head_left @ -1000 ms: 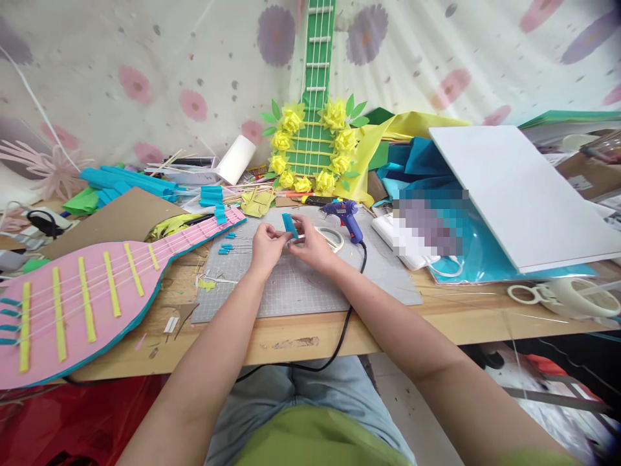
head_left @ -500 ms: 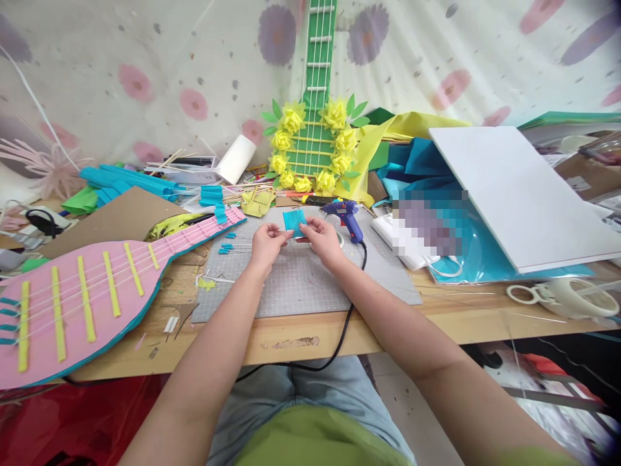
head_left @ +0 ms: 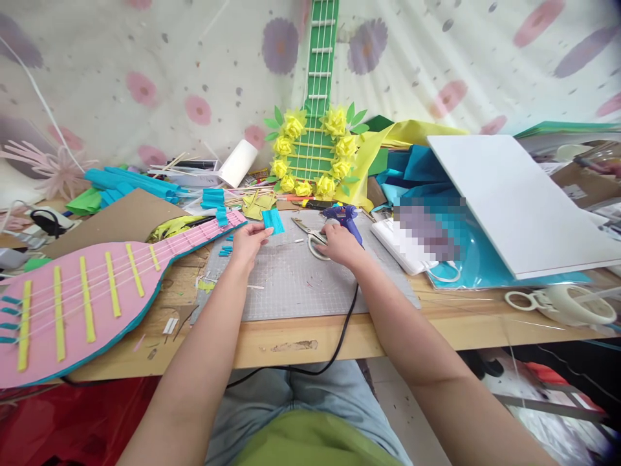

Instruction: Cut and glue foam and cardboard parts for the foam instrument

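My left hand [head_left: 248, 244] pinches a small piece of blue crepe paper [head_left: 273, 221] by its lower left edge, above the grey cutting mat [head_left: 301, 298]. My right hand [head_left: 340, 241] is at the handles of a pair of scissors [head_left: 310, 234], fingers closed around the right-hand loop. The scissors' blades point up and left, a little apart, towards the blue paper but not touching it. Just behind my right hand lies a blue glue gun [head_left: 345, 217], partly covered by it. Small blue-wrapped pieces [head_left: 226, 249] lie left of my left wrist.
A pink paper-covered lute shape [head_left: 92, 304] with yellow strips fills the left side. At the back stands a green one [head_left: 315, 139] ringed with yellow flowers. A white power bank [head_left: 398, 246], a white board [head_left: 519, 200] and a tape dispenser [head_left: 577, 304] are on the right. A black cord [head_left: 345, 330] crosses the table edge.
The right hand has let go of the blue crepe paper and moved right and down to the scissors, which now show. My left hand has shifted left with the paper.
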The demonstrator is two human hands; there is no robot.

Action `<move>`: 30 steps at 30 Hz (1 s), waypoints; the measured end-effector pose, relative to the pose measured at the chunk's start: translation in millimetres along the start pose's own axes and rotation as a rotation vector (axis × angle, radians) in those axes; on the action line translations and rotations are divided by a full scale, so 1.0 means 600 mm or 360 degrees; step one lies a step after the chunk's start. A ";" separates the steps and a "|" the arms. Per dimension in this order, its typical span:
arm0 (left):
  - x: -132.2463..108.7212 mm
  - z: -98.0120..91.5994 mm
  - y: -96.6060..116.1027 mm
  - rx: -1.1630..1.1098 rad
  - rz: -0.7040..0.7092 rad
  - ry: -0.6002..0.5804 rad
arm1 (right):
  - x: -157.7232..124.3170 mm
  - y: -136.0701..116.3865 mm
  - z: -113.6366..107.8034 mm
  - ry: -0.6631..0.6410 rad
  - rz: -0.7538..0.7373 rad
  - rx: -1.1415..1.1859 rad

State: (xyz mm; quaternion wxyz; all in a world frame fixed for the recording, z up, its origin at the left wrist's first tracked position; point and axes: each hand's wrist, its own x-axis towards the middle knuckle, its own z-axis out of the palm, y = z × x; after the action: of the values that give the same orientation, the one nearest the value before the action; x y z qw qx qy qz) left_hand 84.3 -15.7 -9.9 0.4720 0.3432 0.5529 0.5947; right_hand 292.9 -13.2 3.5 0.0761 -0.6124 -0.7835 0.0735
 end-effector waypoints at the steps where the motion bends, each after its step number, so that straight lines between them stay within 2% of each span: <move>1: 0.001 -0.003 0.002 0.0027 0.0017 -0.0003 | 0.000 -0.001 0.001 -0.0058 -0.0005 -0.0055; 6: -0.004 -0.008 0.013 0.0116 0.0032 -0.0064 | 0.002 -0.006 -0.001 -0.0072 0.0000 -0.0081; 11: -0.003 -0.019 0.026 0.0062 0.0066 -0.0015 | 0.010 0.026 -0.009 -0.0032 0.0091 0.0529; 13: 0.000 -0.027 0.030 0.0049 0.0067 -0.0035 | 0.014 0.035 -0.009 0.0033 0.0058 0.0814; 15: 0.002 -0.034 0.033 0.0065 0.0056 -0.0074 | 0.016 0.036 -0.007 0.0103 0.0004 0.0940; 21: 0.010 -0.048 0.028 0.0208 0.0180 -0.0124 | 0.014 0.016 0.005 0.0225 -0.0148 0.0631; 27: 0.007 -0.051 0.032 0.0234 0.0226 -0.0216 | 0.008 0.009 0.005 0.0071 -0.0305 0.0428; 30: 0.002 -0.050 0.036 0.0226 0.0221 -0.0266 | 0.002 0.002 -0.005 -0.0079 -0.0373 0.0427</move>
State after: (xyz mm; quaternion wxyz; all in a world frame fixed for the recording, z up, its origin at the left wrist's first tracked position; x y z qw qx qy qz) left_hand 52.2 -23.3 6.4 0.4485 0.4617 0.5273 0.5546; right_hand 294.7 -11.6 6.4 0.1458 -0.4993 -0.8342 0.1832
